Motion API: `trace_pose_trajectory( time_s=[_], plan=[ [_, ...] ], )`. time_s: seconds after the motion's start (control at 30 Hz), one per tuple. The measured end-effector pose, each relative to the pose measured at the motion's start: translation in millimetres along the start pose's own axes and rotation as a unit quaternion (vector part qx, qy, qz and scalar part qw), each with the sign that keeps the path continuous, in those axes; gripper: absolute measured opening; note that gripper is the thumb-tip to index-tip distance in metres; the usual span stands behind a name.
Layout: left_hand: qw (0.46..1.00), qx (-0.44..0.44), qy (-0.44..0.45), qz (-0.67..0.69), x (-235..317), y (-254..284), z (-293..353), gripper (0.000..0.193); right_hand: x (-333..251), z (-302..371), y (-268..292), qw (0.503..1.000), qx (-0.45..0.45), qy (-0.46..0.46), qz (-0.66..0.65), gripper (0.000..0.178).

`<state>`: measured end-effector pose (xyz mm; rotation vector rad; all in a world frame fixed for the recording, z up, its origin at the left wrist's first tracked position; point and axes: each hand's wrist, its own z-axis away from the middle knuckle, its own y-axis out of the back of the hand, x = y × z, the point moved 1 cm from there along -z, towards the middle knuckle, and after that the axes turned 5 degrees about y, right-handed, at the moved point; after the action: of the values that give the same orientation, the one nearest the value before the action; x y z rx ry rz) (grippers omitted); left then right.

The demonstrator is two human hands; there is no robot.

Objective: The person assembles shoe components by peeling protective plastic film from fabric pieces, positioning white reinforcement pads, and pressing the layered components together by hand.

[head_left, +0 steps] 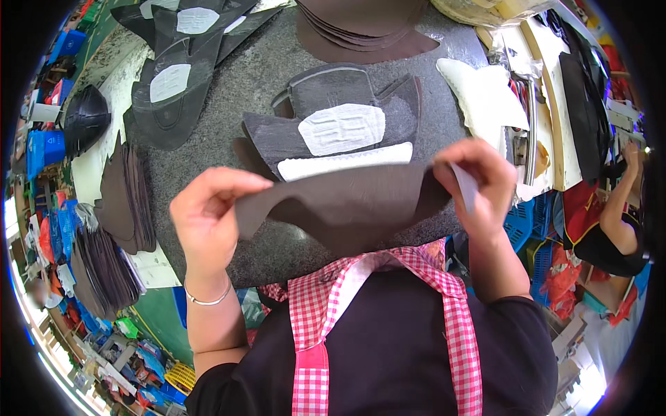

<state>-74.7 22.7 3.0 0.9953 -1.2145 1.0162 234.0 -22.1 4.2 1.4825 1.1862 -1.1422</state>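
Note:
Between both hands a dark brown leather-like piece [350, 208] is stretched, curved, its middle sagging toward my body. My left hand [214, 211] pinches its left end between thumb and fingers. My right hand [482, 180] grips the right end, where a pale grey-white flap [465, 187] shows by the thumb; I cannot tell whether it belongs to the same piece. Just beyond lies a dark cut shoe-upper-like piece [267, 135], bearing a white textured patch [341, 130]. Along its near edge runs a white ribbed strip [347, 159], partly behind the held piece.
A speckled dark stone slab [239, 80] forms the worktop. Dark pieces with white patches [163, 114] overlap at far left, and brown sheets [368, 45] are stacked at the back. White pieces [485, 97] lie right. More brown pieces [125, 201] stand left. Another person's arm [617, 201] shows far right.

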Motion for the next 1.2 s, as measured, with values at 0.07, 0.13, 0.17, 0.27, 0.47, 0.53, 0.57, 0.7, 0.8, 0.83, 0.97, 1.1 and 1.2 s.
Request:
trace_pose_trajectory(
  time_s=[0.07, 0.13, 0.17, 0.27, 0.47, 0.53, 0.57, 0.7, 0.8, 0.83, 0.97, 1.1, 1.2],
  plan=[
    [0.998, -0.007, 0.056, 0.036, -3, -5, -10, 0.012, 13, -13, -4, 0.995, 0.000, -0.103, 0.005, 0.010],
    [0.993, 0.026, 0.111, 0.042, -13, -8, -19, 0.011, 26, -25, -8, 0.988, -0.013, -0.143, -0.048, 0.012],
    [0.993, 0.035, 0.115, 0.013, -14, -12, -22, 0.012, 31, -29, -9, 0.988, -0.012, -0.146, -0.048, 0.012],
    [0.990, 0.040, 0.133, -0.007, -22, -13, -30, 0.013, 39, -36, -11, 0.986, -0.035, -0.162, 0.016, 0.019],
    [0.986, 0.055, 0.157, -0.031, -23, -17, -35, 0.016, 39, -46, -19, 0.984, -0.047, -0.149, 0.089, 0.025],
    [0.985, 0.064, 0.159, -0.036, -23, -19, -36, 0.017, 33, -49, -21, 0.973, -0.053, -0.178, 0.140, 0.025],
    [0.985, 0.063, 0.156, -0.043, -23, -20, -36, 0.018, 31, -50, -23, 0.973, -0.056, -0.177, 0.138, 0.025],
    [0.981, 0.078, 0.154, -0.086, -22, -23, -36, 0.017, 30, -52, -22, 0.964, -0.059, -0.191, 0.174, 0.023],
    [0.961, 0.119, 0.108, -0.224, -17, -29, -36, 0.014, 34, -52, -22, 0.964, -0.061, -0.155, 0.206, 0.022],
    [0.930, 0.147, 0.063, -0.329, -14, -31, -36, 0.013, 34, -52, -23, 0.966, -0.058, -0.117, 0.222, 0.022],
    [0.867, 0.049, -0.265, -0.418, -5, -41, -32, 0.019, 25, -53, -29, 0.957, -0.060, -0.096, 0.268, 0.024],
    [0.873, -0.147, -0.252, -0.391, -13, -62, -30, 0.043, 27, -56, -24, 0.896, 0.003, -0.016, 0.443, 0.036],
    [0.856, -0.175, -0.210, -0.439, -4, -62, -32, 0.055, 12, -57, -20, 0.865, 0.054, -0.043, 0.497, 0.033]
  ],
)
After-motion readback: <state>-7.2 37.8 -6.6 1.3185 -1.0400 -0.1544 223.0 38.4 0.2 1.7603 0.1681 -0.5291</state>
